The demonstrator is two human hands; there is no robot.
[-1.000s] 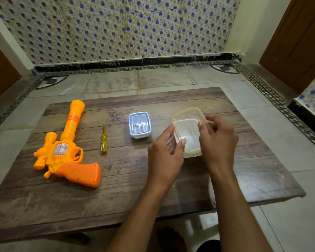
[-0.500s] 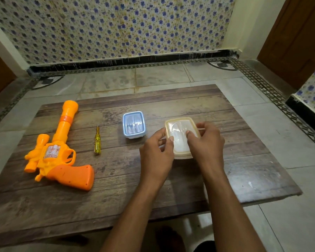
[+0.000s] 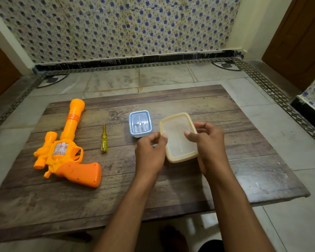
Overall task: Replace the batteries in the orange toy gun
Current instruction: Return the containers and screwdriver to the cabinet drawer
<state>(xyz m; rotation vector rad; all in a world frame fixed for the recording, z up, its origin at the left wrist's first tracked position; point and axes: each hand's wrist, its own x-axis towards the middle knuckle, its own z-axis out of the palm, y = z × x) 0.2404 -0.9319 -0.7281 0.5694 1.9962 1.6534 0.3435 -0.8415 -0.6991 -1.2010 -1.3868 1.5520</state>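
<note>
On the wooden table (image 3: 171, 188), right of centre, a cream-rimmed plastic container (image 3: 176, 142) was held between both hands. Left hand (image 3: 149, 153): fingers were curled, and the container's left rim was pinched by thumb tip and forefinger near its far corner. Right hand (image 3: 210, 142): thumb was laid on the translucent lid, and the other fingers were wrapped round the right side. Whether the container rested on the table or was lifted could not be told. Contents could not be made out through the cloudy lid.

Just beyond the left hand, a smaller blue-rimmed container (image 3: 140, 123) was set on the table, lid on, close beside the cream one's far-left corner. Contact between the two could not be confirmed. Pale streaks were seen through its clear lid, nothing identifiable.

Orange toy gun (image 3: 62, 148) was laid flat on the table's left side, well apart from both hands, untouched. Barrel was pointed away from the person, grip toward the near edge. Between gun and blue-rimmed container, a screwdriver (image 3: 104, 140) with a clear yellow handle was laid, tip pointed away, roughly parallel to the barrel, touching neither.

Table was stood on a pale tiled floor (image 3: 298, 142). Behind it a blue-flowered wall (image 3: 125, 28) was seen, with a brown door (image 3: 298, 39) at the right.
</note>
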